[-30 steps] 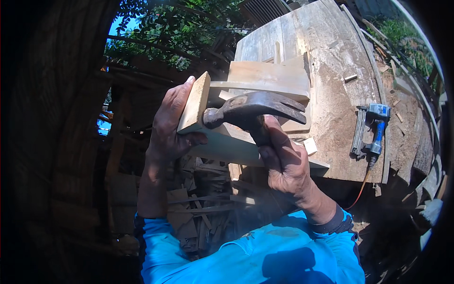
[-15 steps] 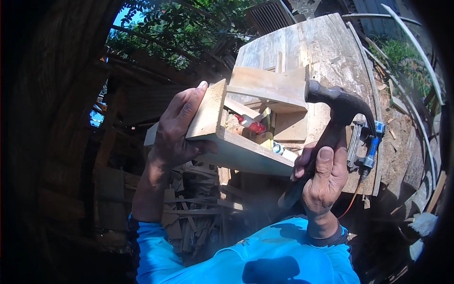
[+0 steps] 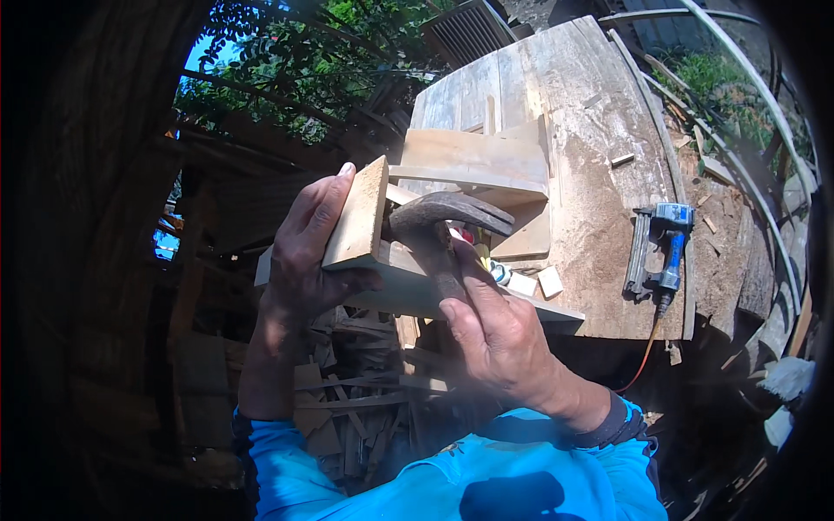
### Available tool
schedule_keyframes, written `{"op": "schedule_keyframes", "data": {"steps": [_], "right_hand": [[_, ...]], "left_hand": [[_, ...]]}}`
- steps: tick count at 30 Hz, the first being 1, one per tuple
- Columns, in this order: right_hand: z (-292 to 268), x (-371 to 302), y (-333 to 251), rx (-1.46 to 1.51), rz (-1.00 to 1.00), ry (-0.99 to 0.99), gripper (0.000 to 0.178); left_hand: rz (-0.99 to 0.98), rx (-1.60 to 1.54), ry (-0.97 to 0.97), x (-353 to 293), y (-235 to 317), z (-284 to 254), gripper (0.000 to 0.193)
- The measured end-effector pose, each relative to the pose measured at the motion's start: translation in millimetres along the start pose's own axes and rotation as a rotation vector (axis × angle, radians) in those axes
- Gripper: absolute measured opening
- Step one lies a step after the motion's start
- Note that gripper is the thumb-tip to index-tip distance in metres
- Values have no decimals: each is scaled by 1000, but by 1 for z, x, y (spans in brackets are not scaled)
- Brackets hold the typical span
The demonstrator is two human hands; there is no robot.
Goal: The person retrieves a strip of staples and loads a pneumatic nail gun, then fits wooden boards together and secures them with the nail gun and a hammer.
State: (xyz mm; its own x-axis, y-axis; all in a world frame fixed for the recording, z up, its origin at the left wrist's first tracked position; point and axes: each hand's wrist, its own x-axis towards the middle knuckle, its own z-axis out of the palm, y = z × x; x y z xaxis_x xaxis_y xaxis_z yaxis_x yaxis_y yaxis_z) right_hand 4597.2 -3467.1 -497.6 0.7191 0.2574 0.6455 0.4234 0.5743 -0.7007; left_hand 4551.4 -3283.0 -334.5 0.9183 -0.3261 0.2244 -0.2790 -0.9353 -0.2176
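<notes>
My left hand (image 3: pixel 304 239) is wrapped round the near-left end board of an open wooden frame (image 3: pixel 469 156), thumb beneath and fingers over the outer side. In my right hand (image 3: pixel 504 347) is a claw hammer (image 3: pixel 447 208), gripped by its handle. Its striking face lies at the inner side of that end board, touching or nearly so, and the claw points right. Behind the hammer a red bottle (image 3: pixel 465 234) is mostly hidden. A small blue-and-white item (image 3: pixel 498 272) lies by the frame's near long board.
The frame rests partly on a worn plank table (image 3: pixel 599 122). On the table's right stands a blue-and-silver nail gun (image 3: pixel 669 252) with an orange hose (image 3: pixel 641 360). Small wood blocks (image 3: pixel 550 281) lie nearby. Scrap wood (image 3: pixel 347 373) is heaped below at left.
The hammer has swung left from the frame's far-right end board to the inner side of the left one. My left hand keeps its hold; the view has shifted slightly.
</notes>
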Motion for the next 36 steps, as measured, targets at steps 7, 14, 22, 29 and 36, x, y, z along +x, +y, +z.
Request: {"op": "schedule_keyframes", "data": {"steps": [7,14,22,29,36], "right_hand": [[-8,-12,-15,657,577,303,51],[9,-18,-10,730,518,563,50],[6,-4,-28,745,629,632,47],[-10,-17,-18,567,564,438,42],[-30,0,-23,304,385,208,27]], "left_hand": [[-21,27,10,-1,1,0,102],[-34,29,6,2,4,-4,101],[-25,29,4,0,1,-3,101],[-55,20,24,-9,-2,-1,100],[-73,7,3,-12,-10,1,95]]}}
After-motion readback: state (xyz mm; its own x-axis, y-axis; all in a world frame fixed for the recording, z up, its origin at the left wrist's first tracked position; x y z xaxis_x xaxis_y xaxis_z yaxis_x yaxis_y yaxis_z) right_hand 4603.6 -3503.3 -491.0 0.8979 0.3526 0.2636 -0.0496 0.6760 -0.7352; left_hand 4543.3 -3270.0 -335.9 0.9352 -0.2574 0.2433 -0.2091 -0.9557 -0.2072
